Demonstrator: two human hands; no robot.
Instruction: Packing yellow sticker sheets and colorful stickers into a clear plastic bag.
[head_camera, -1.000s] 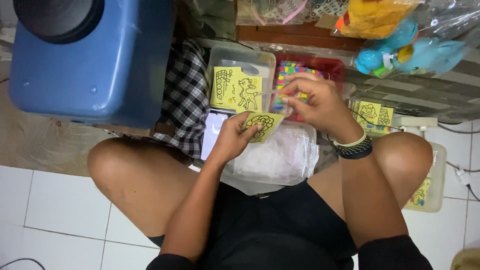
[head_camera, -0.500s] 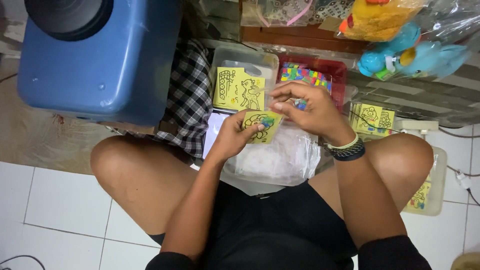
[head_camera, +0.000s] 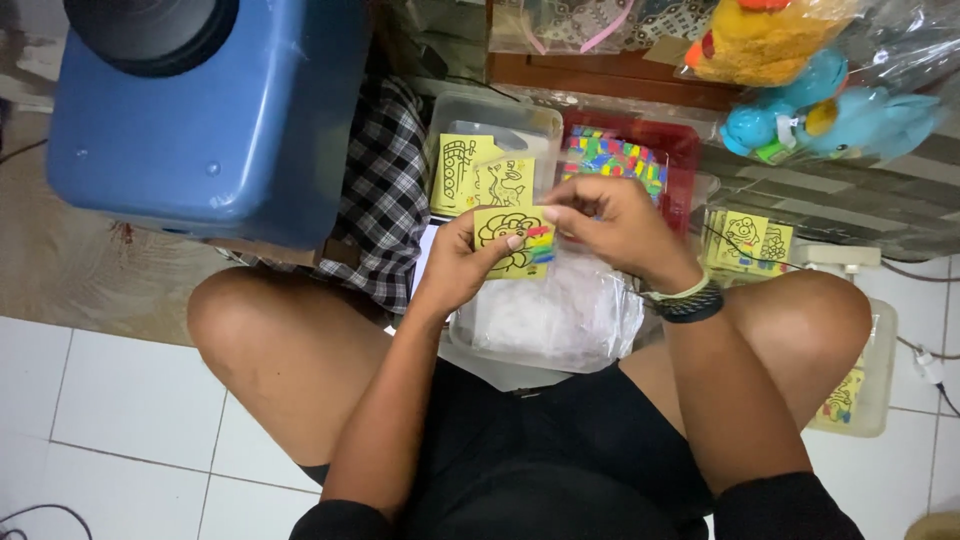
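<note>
Item: yellow picture card (head_camera: 512, 240), held over the clear plastic tub (head_camera: 560, 320). Left hand (head_camera: 462, 262) grips its edge; right hand (head_camera: 610, 225) pinches the coloured packet (head_camera: 541, 245) against it. Step: pairing. Next needs steady alignment.

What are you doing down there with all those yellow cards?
A person sits cross-legged on the floor. The left hand holds a small yellow card with a lion drawing and coloured strips, and the right hand pinches its top edge. More yellow cards lie in a clear tub just beyond, beside a red tray.
</note>
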